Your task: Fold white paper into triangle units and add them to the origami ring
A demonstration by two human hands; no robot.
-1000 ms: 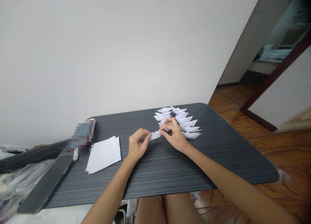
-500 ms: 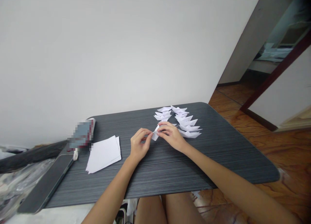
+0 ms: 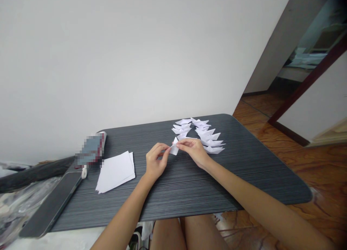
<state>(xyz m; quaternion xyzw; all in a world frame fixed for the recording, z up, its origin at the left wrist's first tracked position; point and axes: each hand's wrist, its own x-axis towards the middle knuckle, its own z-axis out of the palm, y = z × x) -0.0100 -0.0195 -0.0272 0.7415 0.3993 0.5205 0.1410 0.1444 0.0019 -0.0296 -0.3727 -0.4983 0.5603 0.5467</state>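
A small folded piece of white paper (image 3: pixel 174 148) is held up between my two hands above the table. My left hand (image 3: pixel 157 159) pinches its left edge between thumb and fingers. On the other side, my right hand (image 3: pixel 193 150) grips the paper's right edge with thumb and fingertips. The piece has a pointed top and a squarish lower part; the fingertips cover its sides. Just beyond my right hand stand several folded white paper boats (image 3: pixel 208 135) in two rows, the nearest ones partly hidden by that hand.
A stack of white paper sheets (image 3: pixel 116 172) lies on the dark table (image 3: pixel 187 192) to the left. Behind it is a blurred-out item (image 3: pixel 90 150) with a white edge. A dark flat phone-like slab (image 3: pixel 54 203) lies along the left edge. A white wall (image 3: pixel 135 62) rises behind the table.
My right hand has shifted slightly and its fingers have closed into a tighter pinch on the paper. The folded piece has turned a little more upright. My left hand has hardly moved.
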